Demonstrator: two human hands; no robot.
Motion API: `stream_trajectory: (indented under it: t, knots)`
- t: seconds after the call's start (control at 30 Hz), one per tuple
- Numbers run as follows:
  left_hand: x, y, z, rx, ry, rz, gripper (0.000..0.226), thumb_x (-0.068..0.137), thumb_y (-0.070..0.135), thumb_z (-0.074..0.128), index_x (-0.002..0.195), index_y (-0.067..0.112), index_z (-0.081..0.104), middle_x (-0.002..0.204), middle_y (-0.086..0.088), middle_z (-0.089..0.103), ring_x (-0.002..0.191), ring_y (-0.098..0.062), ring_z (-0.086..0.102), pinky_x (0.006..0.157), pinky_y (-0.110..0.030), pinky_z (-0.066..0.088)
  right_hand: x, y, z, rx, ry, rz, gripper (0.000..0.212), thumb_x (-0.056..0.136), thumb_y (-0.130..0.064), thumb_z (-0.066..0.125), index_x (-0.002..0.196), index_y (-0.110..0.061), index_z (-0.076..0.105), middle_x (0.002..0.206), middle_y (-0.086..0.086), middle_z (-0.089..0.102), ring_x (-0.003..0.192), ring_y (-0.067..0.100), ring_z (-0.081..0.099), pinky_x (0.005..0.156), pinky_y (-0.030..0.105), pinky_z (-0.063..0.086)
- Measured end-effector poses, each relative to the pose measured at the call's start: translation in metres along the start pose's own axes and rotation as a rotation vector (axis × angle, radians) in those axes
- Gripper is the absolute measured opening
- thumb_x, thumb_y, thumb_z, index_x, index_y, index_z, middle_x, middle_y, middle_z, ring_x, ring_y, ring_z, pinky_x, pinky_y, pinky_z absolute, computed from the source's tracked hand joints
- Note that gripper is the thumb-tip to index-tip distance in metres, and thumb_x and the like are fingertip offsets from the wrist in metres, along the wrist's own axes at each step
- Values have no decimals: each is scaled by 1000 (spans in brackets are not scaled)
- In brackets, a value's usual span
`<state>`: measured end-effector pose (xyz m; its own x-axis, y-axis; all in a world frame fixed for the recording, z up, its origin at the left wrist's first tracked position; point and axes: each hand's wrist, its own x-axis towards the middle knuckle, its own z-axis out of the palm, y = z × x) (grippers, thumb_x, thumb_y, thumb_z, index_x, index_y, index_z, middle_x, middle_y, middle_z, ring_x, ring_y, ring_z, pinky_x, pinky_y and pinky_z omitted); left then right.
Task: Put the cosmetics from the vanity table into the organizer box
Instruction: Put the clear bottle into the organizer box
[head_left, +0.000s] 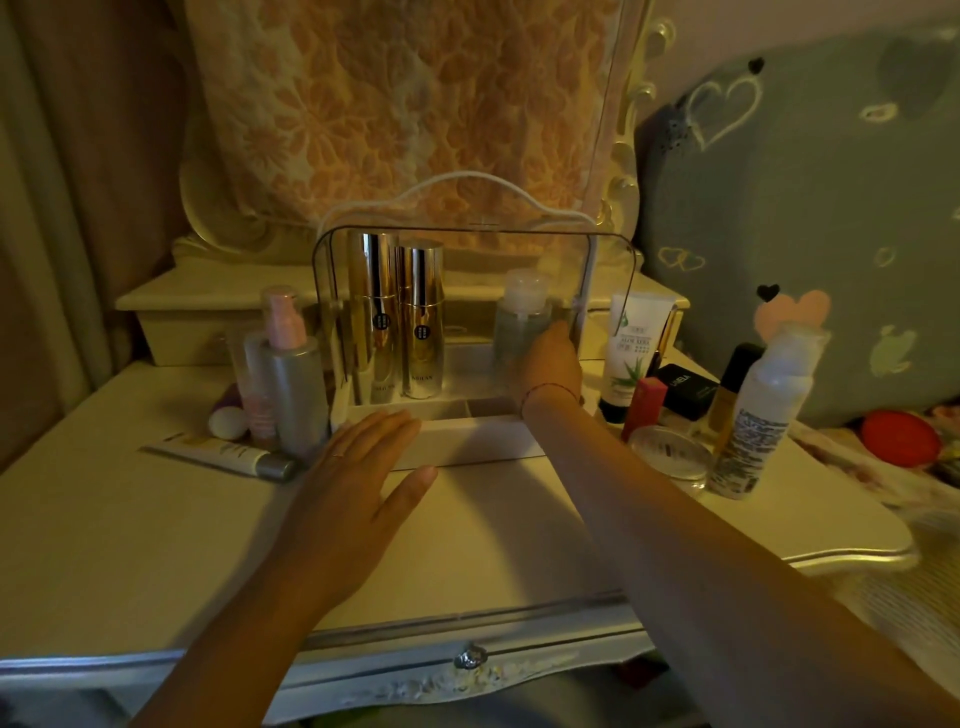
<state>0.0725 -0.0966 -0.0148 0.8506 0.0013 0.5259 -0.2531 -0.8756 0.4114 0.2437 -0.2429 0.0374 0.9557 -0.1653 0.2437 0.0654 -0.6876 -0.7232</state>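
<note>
Both forearms (675, 519) are bare along the whole length that shows, with no sleeve edge in view. The left hand (358, 467) wears a thin, plain ring (337, 455) on one of its fingers. The right hand (550, 358) has a fine red thread bracelet (548, 388) looped once round the wrist.

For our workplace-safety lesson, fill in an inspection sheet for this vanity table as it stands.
surface: vanity table, cream, dimly lit.
job's things: organizer box holds two gold bottles; aloe tube, white spray can, silver bottle stand outside.
clutter: red object at right edge.
hands: left hand flat by box front; right hand grips clear bottle in box.
cables: nothing sure; white arc over box may be handle.
surroundings: floral cloth, heart-print bedding.
</note>
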Motion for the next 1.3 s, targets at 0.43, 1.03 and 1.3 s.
stream_trajectory:
  t: [0.43,1.03,1.3]
  knots:
    - [-1,2,1,3,-2,-6,65,84,57,32,139,24,36,148,7,32,134,1,15,108,-18,4,0,9,-17,-42,43,-118,72,84,-35,65,142,-12,29,125,14,58,112,35,57,84,43,48]
    - [0,1,-1,23,-14,23,76,78,65,21,139,22,37,148,6,33,133,3,15,109,-17,3,-58,48,-48,309,118,-378,34,78,-34,73,106,-25,55,73,-14,59,76,8,62,66,25,52]
    - [2,-1,1,123,-50,39,79,80,66,22,137,15,42,145,-4,40,136,-15,29,112,-26,10,-104,131,-123,407,592,-314,39,70,-27,80,95,-22,50,89,-5,49,81,16,48,70,16,39]
